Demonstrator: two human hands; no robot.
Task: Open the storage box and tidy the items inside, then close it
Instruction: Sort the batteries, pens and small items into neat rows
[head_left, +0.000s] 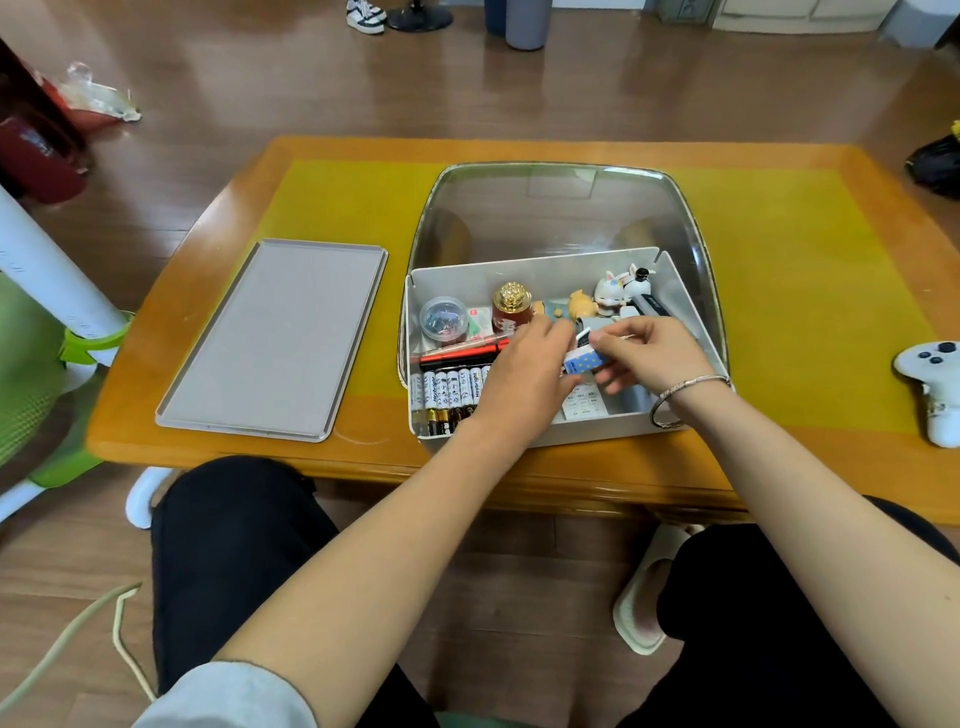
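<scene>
Both forearms reach forward from the lap over the near table edge into the storage box (540, 270), which sits open on the yellow mat (805, 291) of the wooden table (218, 218) — its clear lid (561, 213) tilted up behind it.

Right hand (649, 353) (bracelets at the wrist): fingers curled, pinching the top of a small blue-and-white carton (583, 358). Left hand (524, 374): fingers bent around the carton's left side; the exact grip is hidden by the back of the hand.

Box contents, left side: row of batteries (447, 389) along the near wall, red and black pens (462, 353) just behind, a clear capsule of clips (442, 319), a gold-capped bottle (511, 309). Far right corner: small figurines (621, 288).

Outside the box — grey tray (280, 338) lies flat to the left, well apart; white game controller (932, 379) at the table's right edge.
</scene>
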